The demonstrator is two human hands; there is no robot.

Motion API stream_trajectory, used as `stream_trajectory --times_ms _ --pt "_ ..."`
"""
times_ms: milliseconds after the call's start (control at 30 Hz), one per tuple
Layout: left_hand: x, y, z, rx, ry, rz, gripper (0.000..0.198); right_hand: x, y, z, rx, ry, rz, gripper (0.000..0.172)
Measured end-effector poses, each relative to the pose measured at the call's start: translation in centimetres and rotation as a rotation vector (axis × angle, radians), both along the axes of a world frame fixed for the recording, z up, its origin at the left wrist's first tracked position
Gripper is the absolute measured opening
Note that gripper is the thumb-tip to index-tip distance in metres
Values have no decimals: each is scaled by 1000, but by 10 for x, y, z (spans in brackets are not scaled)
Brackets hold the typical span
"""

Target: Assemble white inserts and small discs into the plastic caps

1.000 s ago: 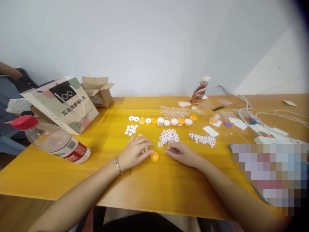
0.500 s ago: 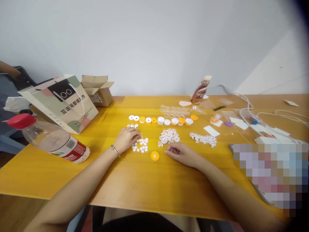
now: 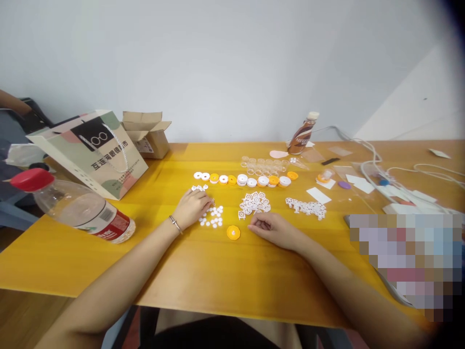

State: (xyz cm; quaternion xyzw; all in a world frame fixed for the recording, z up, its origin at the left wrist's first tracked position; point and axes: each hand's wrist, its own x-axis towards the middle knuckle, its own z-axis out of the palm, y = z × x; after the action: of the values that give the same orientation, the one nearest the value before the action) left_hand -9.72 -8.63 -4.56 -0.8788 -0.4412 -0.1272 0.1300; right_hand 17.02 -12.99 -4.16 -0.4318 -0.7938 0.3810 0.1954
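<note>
My left hand (image 3: pixel 192 208) is at the left edge of a scatter of small white round pieces (image 3: pixel 217 212), its fingers bent down and pinched together. Whatever the fingertips hold is hidden. A few small white parts (image 3: pixel 199 187) lie just beyond the knuckles. On the table rests my right hand (image 3: pixel 274 231), fingers curled closed, with nothing visible in them. Just left of it lies an orange scalloped disc (image 3: pixel 233 233) with a small white piece at its centre. Beyond the right hand is a heap of white openwork wheel-like pieces (image 3: pixel 254 202); more white openwork pieces (image 3: pixel 305 208) lie to its right.
Behind the hands runs a row of white and orange round parts (image 3: pixel 242 180), then clear round cups (image 3: pixel 263 167). A large red-capped bottle (image 3: pixel 85 213), paper bag (image 3: pixel 105 155) and cardboard box (image 3: pixel 152 140) stand left. A drink bottle (image 3: pixel 303 134), paper cards (image 3: pixel 318 195) and cables (image 3: pixel 372 160) lie right.
My left hand has shifted slightly right, its fingertips closer to the white round pieces. The right hand and the orange disc have stayed in place.
</note>
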Motion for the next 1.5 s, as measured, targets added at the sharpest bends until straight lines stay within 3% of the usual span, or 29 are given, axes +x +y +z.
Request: stream_trajectory --times_ms 633,767,1000,1200,1500 --pt "-4 2 2 -59 -62 54 19 0 -1 3 -9 -9 -5 25" --pt "-3 1 2 -111 -205 53 16 -1 -2 3 -9 35 -31 25" --pt "25 -33 10 -522 -758 -102 16 -27 -11 0 19 248 -191 18" --pt "46 -63 17 -607 -760 -139 17 -43 -19 -6 -123 448 -224 16" --pt "48 -65 15 -573 -730 -150 15 -46 -23 -1 -296 555 -207 18"
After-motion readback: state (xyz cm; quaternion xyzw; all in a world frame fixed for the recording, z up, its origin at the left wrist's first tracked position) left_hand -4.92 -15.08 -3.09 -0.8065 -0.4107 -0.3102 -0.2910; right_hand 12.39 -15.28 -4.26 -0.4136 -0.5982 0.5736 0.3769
